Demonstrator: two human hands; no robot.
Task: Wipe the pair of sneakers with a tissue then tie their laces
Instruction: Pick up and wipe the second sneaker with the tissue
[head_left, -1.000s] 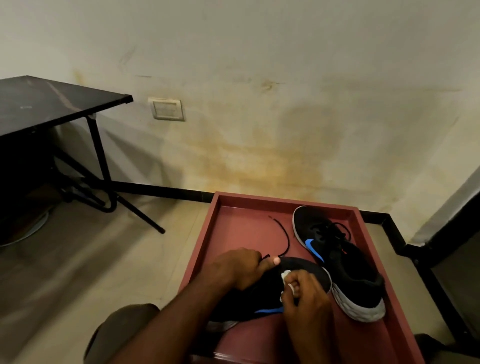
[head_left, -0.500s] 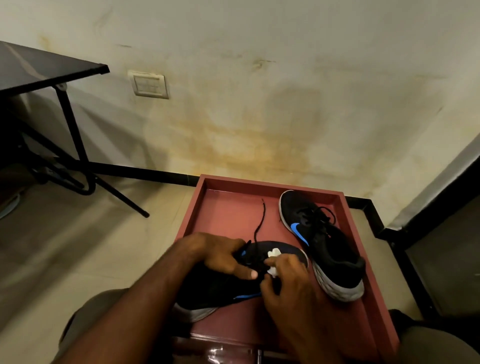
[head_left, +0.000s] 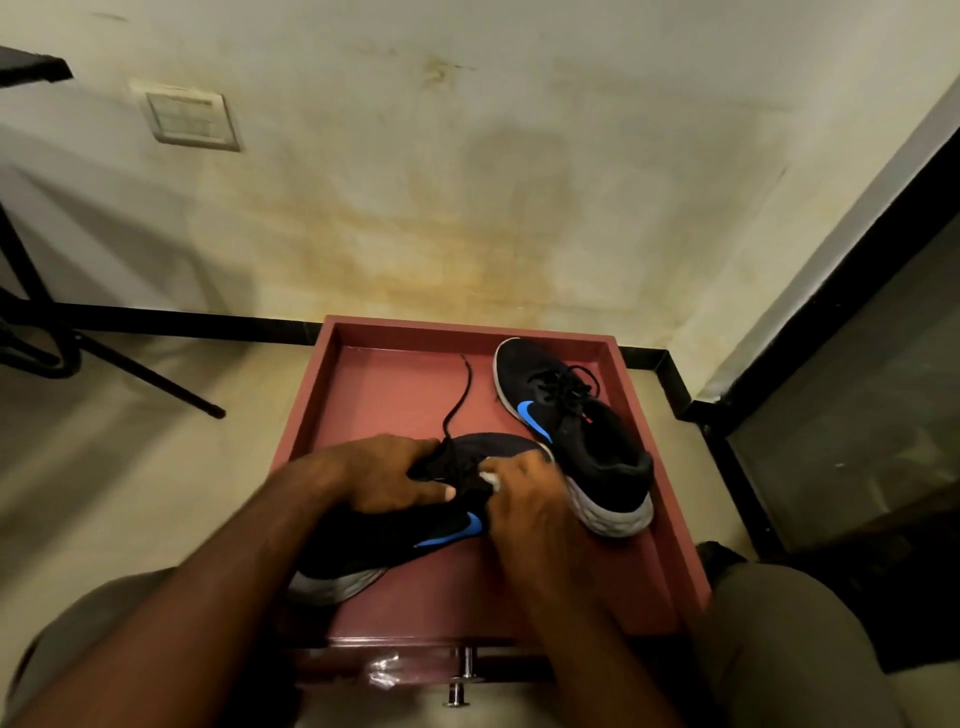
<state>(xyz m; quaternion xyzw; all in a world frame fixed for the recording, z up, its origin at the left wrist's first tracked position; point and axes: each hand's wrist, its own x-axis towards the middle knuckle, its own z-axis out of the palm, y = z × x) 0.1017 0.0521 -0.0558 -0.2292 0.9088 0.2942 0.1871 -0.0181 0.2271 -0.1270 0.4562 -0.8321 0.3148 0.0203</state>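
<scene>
Stained cream wall (head_left: 467, 182) fills the upper view, with a switch plate (head_left: 189, 117) at upper left and a dark baseboard along the floor. We sit low; our knees frame the bottom corners.

Before us lies a reddish-brown tray (head_left: 670, 519) with raised edges, its far side close to the wall. Two metal knobs show at its near edge.

Both sneakers are in the tray. Far sneaker (head_left: 582, 431): black, blue swoosh, pale sole, upright along the right side, toe toward the wall, laces in a loose tangle on top. Near sneaker (head_left: 395, 530): same colours, tipped on its side across the tray's near half, toe pointing right, heel overhanging the left edge. One loose lace (head_left: 460, 395) trails from it up over the bare tray floor.

Our left hand (head_left: 384, 478) closes over the near sneaker around the lace area, fingers curled, thumb pressed on the upper. Our right hand (head_left: 524, 499) is bunched against the toe end, fingers pinching a small wad of white tissue (head_left: 491, 480), only a sliver of which shows. The two hands sit just beside each other.

Black table leg (head_left: 156, 384) angles across the floor at left.
</scene>
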